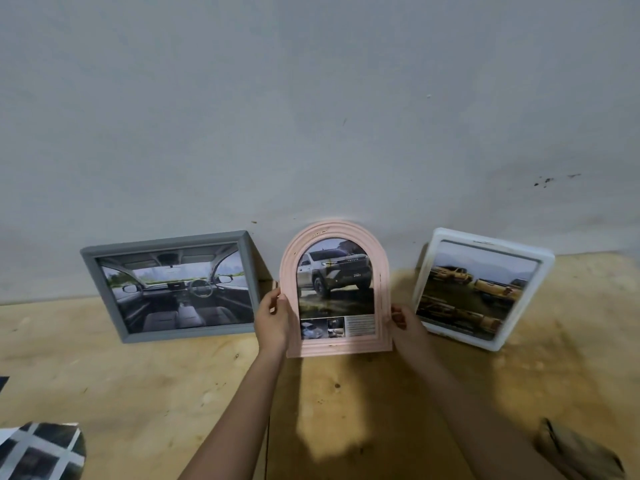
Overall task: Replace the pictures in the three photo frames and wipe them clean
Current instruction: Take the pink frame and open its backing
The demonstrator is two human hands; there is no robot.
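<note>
On the far left, loose prints (41, 452) are seen at the near edge of the desk (138, 393), and behind them the grey frame (166, 245) is propped against the wall (311, 98), long axis lying sideways. Next, the left hand (273, 318) is clamped on the left edge of the pink arched frame (334, 230), fingers curled round the rim. The pink frame is held upright between both hands, long axis vertical, picture facing the camera. Whether its base touches the desk cannot be told. Its lower right edge is gripped by the right hand (407, 323), fingers wrapped behind. Just beside that hand the white frame (491, 245) is leaned on the wall, tilted. The gap between grey and white lies straight behind the pink frame, so a push away from the body is probably called for. A cloth (578, 452) is left at the near right, nearer the right hand.
</note>
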